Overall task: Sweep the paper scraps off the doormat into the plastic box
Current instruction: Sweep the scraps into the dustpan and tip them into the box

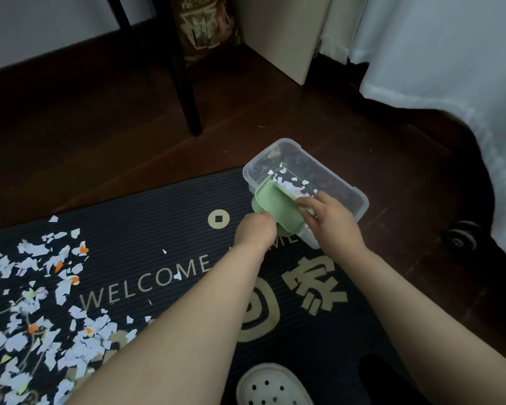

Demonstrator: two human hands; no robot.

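Most paper scraps point(41, 317) lie on the near-left of the doormat point(158, 217), well left of both hands. Beyond, the left hand point(254, 229) grips the green dustpan point(272, 203) by its handle and the right hand point(330, 217) pinches its right edge, its mouth tipped away into the plastic box point(327, 171), which holds some scraps
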